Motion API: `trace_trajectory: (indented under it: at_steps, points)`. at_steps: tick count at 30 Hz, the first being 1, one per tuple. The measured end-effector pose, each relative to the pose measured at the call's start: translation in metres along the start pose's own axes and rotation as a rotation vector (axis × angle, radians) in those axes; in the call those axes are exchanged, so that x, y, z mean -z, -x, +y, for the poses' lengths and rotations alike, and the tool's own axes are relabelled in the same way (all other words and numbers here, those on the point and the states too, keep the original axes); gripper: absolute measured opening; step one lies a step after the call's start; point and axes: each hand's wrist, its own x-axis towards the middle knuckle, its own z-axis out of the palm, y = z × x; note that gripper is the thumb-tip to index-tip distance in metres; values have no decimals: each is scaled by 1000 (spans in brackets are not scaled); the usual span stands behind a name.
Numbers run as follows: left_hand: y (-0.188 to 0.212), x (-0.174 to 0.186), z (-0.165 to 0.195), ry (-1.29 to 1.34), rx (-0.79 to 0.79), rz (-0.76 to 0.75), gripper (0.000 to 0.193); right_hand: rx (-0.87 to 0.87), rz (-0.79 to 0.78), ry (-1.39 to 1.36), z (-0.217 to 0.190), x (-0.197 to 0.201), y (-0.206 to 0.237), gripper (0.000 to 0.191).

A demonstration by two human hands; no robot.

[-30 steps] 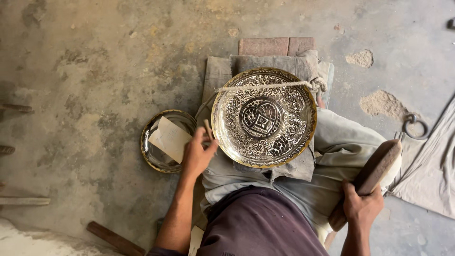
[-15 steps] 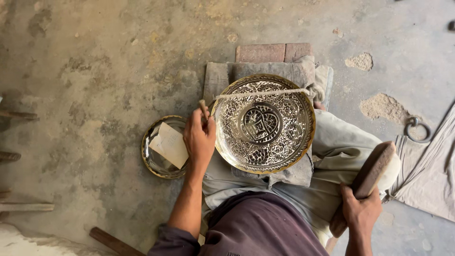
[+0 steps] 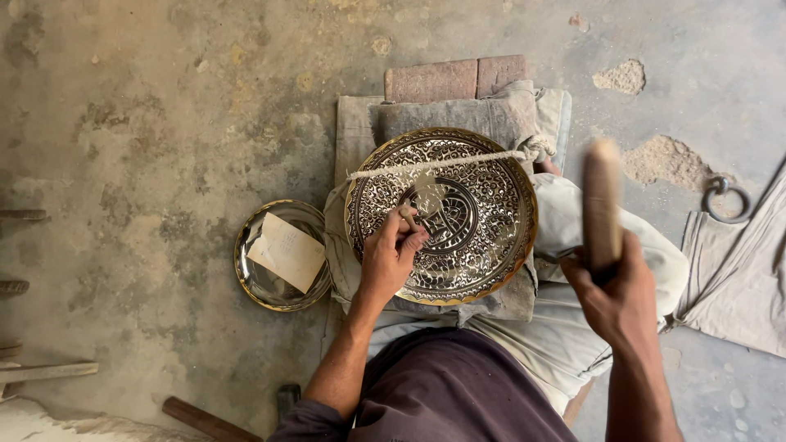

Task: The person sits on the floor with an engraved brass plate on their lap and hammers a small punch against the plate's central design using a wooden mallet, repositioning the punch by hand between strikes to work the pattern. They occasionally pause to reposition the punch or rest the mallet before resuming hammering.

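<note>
left hand (image 3: 391, 255): frame centre, fingers pinched round a small chisel (image 3: 407, 214), tip on engraved brass plate (image 3: 483, 245)
right hand (image 3: 618, 296): right of frame, fist closed on wooden mallet (image 3: 602, 205), raised upright

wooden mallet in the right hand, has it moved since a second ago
Yes. The wooden mallet has come up off the lap and now stands raised in the right hand, nearer the engraved brass plate, whose position on the lap is unchanged.
</note>
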Motion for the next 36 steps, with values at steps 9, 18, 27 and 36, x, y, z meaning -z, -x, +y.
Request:
trace_trajectory:
  at_steps: [9,18,27,36]
  points:
    - [4,-10,-24,-22,-54,34,24,729,-18,456,-93,-46,-32,51]
    - [0,-13,-13,-163,-17,59,22,791,-85,1001,-101,-27,-45,46]
    - [-35,-61,-8,119,-35,-5,26,410,-141,666,-62,16,-71,53]
    - [-45,-75,-17,-107,-258,-36,32,614,39,852,-53,28,-79,63]
